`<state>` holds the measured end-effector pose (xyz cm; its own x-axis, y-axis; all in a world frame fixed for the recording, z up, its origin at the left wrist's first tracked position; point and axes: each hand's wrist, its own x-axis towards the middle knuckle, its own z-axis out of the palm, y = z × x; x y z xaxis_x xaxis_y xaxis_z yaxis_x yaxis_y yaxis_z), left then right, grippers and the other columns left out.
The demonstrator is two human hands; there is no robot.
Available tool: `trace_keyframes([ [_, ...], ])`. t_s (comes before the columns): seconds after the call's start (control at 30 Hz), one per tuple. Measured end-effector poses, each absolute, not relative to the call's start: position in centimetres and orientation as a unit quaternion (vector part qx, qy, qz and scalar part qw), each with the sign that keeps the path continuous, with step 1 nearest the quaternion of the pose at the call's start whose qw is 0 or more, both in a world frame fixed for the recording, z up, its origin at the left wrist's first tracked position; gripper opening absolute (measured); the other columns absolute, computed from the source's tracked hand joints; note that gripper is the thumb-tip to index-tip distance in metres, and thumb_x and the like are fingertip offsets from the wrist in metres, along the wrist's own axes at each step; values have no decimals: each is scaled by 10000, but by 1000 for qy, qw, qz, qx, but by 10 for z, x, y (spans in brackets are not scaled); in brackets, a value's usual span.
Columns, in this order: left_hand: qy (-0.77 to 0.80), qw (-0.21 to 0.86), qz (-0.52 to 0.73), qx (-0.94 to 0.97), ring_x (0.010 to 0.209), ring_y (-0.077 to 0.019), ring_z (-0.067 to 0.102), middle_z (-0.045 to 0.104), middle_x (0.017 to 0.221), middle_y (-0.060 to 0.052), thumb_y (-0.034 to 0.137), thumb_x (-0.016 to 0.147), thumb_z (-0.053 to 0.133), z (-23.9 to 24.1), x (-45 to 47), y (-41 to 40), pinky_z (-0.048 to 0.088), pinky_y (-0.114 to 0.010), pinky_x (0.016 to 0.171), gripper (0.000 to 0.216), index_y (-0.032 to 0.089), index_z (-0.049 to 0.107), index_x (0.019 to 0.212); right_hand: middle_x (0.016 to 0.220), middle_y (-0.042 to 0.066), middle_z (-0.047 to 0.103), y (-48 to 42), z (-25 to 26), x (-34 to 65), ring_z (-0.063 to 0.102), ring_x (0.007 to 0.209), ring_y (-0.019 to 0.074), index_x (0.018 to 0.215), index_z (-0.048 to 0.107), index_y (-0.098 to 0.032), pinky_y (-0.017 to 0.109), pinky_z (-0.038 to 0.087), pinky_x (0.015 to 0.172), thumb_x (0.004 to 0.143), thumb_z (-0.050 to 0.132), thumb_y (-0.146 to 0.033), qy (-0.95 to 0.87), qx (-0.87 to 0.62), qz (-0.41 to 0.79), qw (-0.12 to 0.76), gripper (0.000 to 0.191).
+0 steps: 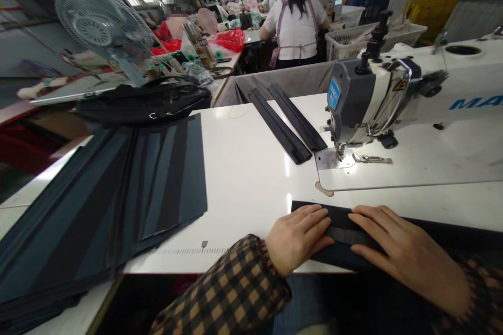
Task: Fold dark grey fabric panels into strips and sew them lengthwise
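On the tabletop (243, 178): fabric stack (118, 193) lay at frame left, bag (145, 102) behind it; two strips (288, 123) lay upper centre, just left of sewing machine (393, 94); folded strip (346, 233) lay lower right, under left hand (298, 238) and right hand (404, 251).

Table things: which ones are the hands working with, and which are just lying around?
In hand: dark fabric strip, pressed flat under the left hand and right hand; probably the sewing machine behind it.
Lying about: stack of dark fabric panels, two black strips beside the machine, black bag, fan.
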<state>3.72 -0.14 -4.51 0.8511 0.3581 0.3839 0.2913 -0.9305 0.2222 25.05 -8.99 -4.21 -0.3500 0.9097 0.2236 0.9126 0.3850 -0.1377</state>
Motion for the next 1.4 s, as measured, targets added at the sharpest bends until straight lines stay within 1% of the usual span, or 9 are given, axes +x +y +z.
trace_keyframes([
  [0.33,192,90,188,959,1091,-174,497,591,1075,-47,325,851,466,-48,37,-7,432,-283,948,246,150,541,1007,1133,66,543,-91,-43,252,493,995,238,1131,522,-190,435,395,857,873,406,-314,-826,-550,-42,113,309],
  [0.5,200,75,185,959,1106,-155,484,586,1090,-31,319,860,451,-49,36,-9,416,-266,963,217,157,549,967,1208,83,496,-94,-45,253,444,1089,239,1161,507,-165,416,359,913,881,394,-279,-835,-537,-57,105,323],
  [0.63,218,44,179,958,1159,-167,437,543,1178,-39,286,881,411,-51,36,-20,377,-305,999,226,156,540,1014,1186,101,517,-99,-46,250,463,1062,265,1157,510,-133,453,349,904,875,388,-204,-844,-517,-93,109,316],
  [0.8,276,29,141,950,1221,-189,357,470,1262,-61,221,897,347,-50,40,-40,321,-356,1032,253,152,505,1082,1098,97,575,-98,-58,263,488,1031,281,1034,588,-153,477,348,889,850,312,-90,-879,-443,-105,139,337],
  [0.93,291,56,110,949,1238,-187,325,467,1258,-61,218,903,302,-44,43,-44,284,-354,1048,275,154,494,1089,1215,81,504,-94,-72,282,426,1123,285,1125,540,-186,473,321,941,829,335,-88,-906,-399,-113,83,373],
  [1.07,301,68,100,946,1254,-186,294,446,1274,-64,215,905,285,-40,42,-46,240,-358,1065,290,154,475,1115,1289,76,435,-93,-75,291,424,1127,288,1202,473,-192,460,344,941,805,394,-133,-922,-367,-125,15,409],
  [1.13,303,68,97,945,1256,-183,290,438,1282,-65,213,903,291,-39,41,-45,236,-358,1065,288,156,471,1121,1250,97,468,-93,-70,285,456,1086,291,1193,478,-165,467,364,922,776,376,-102,-920,-369,-131,1,434],
  [1.3,291,69,97,949,1251,-184,299,399,1318,-84,225,890,334,-40,39,-41,272,-348,1046,284,154,462,1133,997,142,583,-88,-45,253,537,899,275,1091,548,-71,494,408,851,688,302,-7,-869,-474,-144,15,477],
  [1.4,294,74,103,947,1239,-184,319,409,1310,-69,227,890,322,-40,41,-36,302,-337,1030,283,165,468,1124,1002,128,589,-90,-44,246,534,920,265,1103,541,-68,472,412,865,729,311,-4,-858,-490,-144,59,444],
])
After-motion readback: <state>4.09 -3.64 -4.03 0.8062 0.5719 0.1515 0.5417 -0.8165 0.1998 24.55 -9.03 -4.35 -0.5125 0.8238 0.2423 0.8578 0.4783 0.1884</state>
